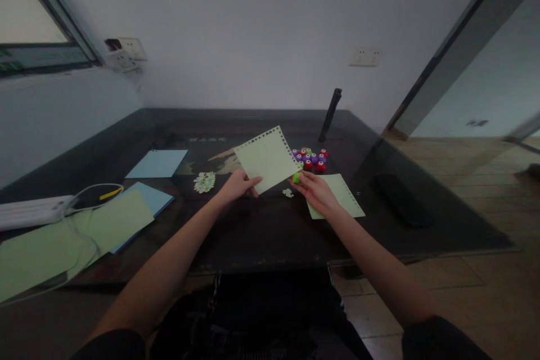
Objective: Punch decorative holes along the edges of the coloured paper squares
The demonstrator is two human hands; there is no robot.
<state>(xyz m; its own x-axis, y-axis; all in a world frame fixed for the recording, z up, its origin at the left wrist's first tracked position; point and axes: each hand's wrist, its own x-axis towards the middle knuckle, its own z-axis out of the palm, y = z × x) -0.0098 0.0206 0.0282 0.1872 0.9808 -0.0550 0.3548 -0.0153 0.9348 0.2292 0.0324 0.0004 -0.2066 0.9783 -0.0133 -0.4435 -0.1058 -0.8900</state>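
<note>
Pale green paper sheets point(50, 244) are overhanging the dark glass table's point(261, 236) left front edge. Left hand point(238, 184) is pinching the lower left edge of a pale green square sheet with punched borders point(266, 158), holding it tilted above the table. Right hand point(317, 191) is closing fingers on a small green plastic punch point(296, 178) at the sheet's right corner. Red and purple punches point(311, 158) are clustering just behind. Bare table is lying open toward the front edge.

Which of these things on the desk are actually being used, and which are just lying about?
In use:
left hand holding the punched green sheet
right hand holding a green punch

Lying about:
red and purple punches
blue sheet
power strip
pile of cut-outs
</note>
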